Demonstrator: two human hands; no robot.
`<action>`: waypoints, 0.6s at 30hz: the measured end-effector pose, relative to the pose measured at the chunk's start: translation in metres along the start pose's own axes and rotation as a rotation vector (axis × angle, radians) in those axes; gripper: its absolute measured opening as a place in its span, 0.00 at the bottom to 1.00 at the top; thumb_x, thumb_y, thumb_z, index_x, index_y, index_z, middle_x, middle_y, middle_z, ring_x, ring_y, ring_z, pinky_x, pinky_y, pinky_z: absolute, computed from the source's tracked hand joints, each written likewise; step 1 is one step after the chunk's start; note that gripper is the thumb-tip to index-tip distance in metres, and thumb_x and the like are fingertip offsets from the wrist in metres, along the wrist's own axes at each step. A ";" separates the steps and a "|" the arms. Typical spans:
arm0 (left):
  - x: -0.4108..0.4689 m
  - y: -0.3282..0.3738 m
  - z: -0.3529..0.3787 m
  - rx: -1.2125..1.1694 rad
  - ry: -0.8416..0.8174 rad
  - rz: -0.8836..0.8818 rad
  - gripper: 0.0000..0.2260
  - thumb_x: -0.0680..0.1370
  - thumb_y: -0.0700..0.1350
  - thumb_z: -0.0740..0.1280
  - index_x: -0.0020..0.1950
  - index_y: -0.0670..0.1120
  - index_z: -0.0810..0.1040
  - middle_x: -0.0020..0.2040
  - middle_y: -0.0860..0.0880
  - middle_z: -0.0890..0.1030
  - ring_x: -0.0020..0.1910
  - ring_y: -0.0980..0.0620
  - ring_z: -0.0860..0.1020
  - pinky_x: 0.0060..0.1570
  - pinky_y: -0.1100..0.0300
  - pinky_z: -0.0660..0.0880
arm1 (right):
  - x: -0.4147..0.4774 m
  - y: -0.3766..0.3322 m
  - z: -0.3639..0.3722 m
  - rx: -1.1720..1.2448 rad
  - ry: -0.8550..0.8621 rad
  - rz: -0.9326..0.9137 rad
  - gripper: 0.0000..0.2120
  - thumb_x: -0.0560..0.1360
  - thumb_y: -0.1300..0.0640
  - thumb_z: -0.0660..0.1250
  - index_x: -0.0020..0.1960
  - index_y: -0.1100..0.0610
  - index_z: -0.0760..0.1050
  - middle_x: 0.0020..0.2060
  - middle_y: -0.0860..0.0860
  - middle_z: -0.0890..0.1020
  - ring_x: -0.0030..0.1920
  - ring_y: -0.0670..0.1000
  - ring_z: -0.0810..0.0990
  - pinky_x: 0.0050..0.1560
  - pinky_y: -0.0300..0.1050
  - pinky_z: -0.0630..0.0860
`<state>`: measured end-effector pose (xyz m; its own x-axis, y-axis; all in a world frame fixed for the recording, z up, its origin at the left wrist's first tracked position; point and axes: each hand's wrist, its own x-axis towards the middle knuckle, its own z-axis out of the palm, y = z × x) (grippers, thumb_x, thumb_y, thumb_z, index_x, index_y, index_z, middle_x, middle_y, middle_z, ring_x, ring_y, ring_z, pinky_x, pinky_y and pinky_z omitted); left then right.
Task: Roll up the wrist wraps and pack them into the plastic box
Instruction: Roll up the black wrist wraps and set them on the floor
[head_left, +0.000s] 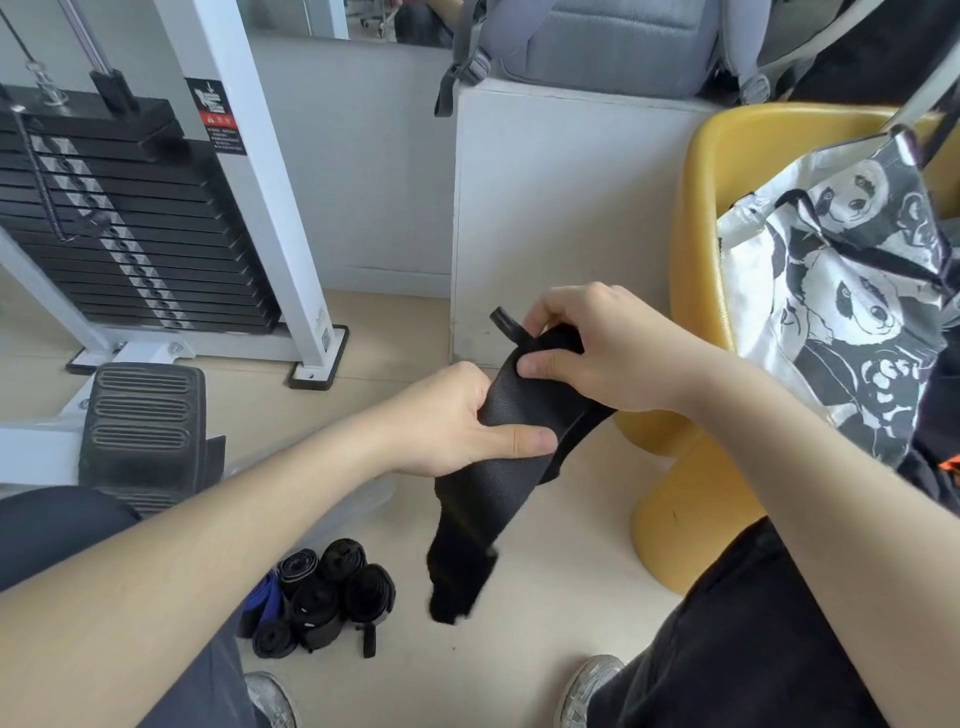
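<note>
A long black wrist wrap (488, 493) hangs in the air in front of me, its lower end blurred above the floor. My left hand (457, 421) grips it mid-length, thumb across the front. My right hand (597, 353) pinches its upper end, where a small loop sticks out. On the floor below lie several rolled black wraps (337, 592) with a blue one (267, 597) beside them. A clear plastic box (358, 499) shows faintly behind my left forearm, mostly hidden.
A weight-stack machine (135, 223) with a black foot pedal (140, 421) stands at the left. A white block (561, 208) is straight ahead. A yellow chair (696, 364) holding a panda-print bag (841, 291) is at the right. My knees and shoes frame the beige floor.
</note>
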<state>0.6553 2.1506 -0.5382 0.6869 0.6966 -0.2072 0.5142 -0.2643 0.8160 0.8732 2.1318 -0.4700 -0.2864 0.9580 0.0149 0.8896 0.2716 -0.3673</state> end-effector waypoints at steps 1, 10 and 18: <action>0.000 -0.002 0.001 -0.034 -0.023 -0.003 0.23 0.78 0.60 0.79 0.33 0.48 0.75 0.29 0.59 0.75 0.29 0.59 0.74 0.30 0.69 0.69 | 0.000 -0.001 0.000 0.029 0.003 -0.026 0.10 0.81 0.47 0.75 0.57 0.52 0.81 0.47 0.45 0.84 0.47 0.49 0.81 0.50 0.44 0.76; 0.005 -0.008 0.007 -0.324 0.056 0.110 0.06 0.83 0.50 0.74 0.57 0.63 0.86 0.58 0.63 0.87 0.61 0.68 0.82 0.56 0.75 0.75 | 0.004 -0.006 0.014 0.190 -0.051 -0.136 0.08 0.79 0.49 0.77 0.55 0.50 0.84 0.38 0.42 0.84 0.41 0.42 0.81 0.42 0.34 0.71; 0.006 -0.018 0.012 -0.136 -0.025 -0.012 0.12 0.81 0.55 0.76 0.42 0.51 0.83 0.37 0.54 0.81 0.39 0.56 0.76 0.43 0.50 0.72 | 0.006 0.011 0.011 0.001 -0.472 0.053 0.22 0.70 0.32 0.79 0.53 0.47 0.83 0.43 0.44 0.87 0.43 0.46 0.85 0.44 0.43 0.82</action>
<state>0.6566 2.1518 -0.5613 0.6949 0.6815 -0.2295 0.4489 -0.1618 0.8788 0.8773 2.1393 -0.4842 -0.3710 0.8239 -0.4283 0.9071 0.2228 -0.3572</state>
